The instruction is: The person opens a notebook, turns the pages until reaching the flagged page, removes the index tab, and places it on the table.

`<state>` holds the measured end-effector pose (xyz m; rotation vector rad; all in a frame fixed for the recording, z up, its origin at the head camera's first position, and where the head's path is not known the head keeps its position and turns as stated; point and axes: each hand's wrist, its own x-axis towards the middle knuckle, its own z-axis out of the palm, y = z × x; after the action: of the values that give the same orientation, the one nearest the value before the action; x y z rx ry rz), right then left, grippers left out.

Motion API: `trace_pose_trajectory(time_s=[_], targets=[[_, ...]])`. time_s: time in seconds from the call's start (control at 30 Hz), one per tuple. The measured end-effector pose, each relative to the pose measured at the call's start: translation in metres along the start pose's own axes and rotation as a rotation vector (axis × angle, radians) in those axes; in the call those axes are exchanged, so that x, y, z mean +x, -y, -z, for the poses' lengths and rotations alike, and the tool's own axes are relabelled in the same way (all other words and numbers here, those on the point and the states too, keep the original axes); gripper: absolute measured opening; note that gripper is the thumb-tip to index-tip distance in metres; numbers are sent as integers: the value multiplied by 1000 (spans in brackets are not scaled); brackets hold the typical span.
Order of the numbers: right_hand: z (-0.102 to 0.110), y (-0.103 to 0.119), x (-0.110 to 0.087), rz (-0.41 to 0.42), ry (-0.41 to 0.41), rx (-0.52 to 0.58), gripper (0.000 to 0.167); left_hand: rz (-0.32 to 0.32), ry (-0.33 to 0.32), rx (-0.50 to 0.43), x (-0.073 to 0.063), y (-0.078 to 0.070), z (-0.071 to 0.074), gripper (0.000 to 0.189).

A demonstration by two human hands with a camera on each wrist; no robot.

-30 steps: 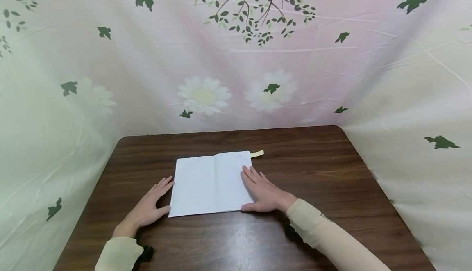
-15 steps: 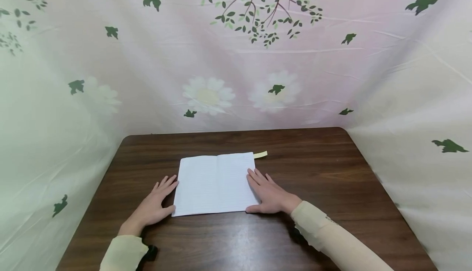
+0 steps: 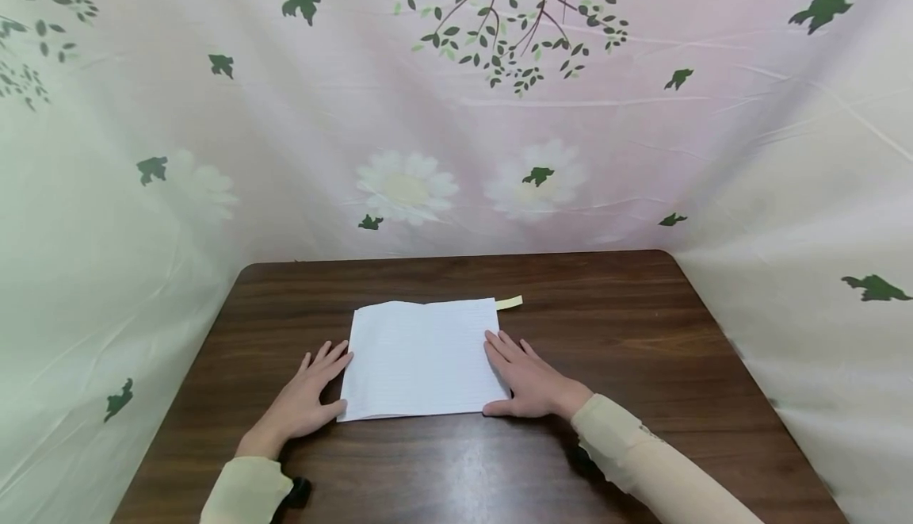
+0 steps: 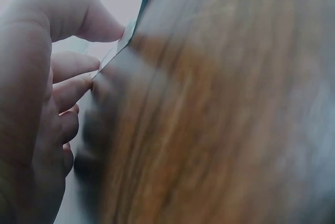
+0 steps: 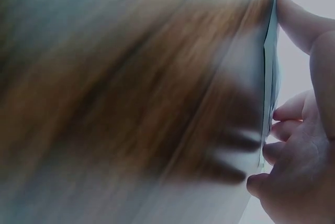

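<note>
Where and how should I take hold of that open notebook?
Probably grip the notebook by both side edges, left hand coming from the left, right hand from the right. It lies open and spread on the table, so its thin outer edges suit a pinch, and both hands touch them. Avoid the yellow strip at the far right corner; it looks flimsy.

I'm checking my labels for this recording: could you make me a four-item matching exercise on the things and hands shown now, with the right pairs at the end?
Column one:
1. Notebook
2. Strip
3. Left hand
4. Right hand

Column two:
A. At the notebook's side edge nearer the strip
B. At the notebook's side edge farther from the strip
C. Lying open, with white lined pages
D. Pale yellow, sticking out near a far corner

Right pairs: 1-C, 2-D, 3-B, 4-A
</note>
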<state>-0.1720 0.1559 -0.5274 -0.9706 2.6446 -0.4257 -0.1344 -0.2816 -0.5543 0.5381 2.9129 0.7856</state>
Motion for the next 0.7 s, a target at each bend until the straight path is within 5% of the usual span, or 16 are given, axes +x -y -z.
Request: trace_pose_trajectory(time_s=[0.7], targets=[[1, -11, -13, -21, -33, 49, 111, 2, 22, 22, 4, -3, -3, 77]])
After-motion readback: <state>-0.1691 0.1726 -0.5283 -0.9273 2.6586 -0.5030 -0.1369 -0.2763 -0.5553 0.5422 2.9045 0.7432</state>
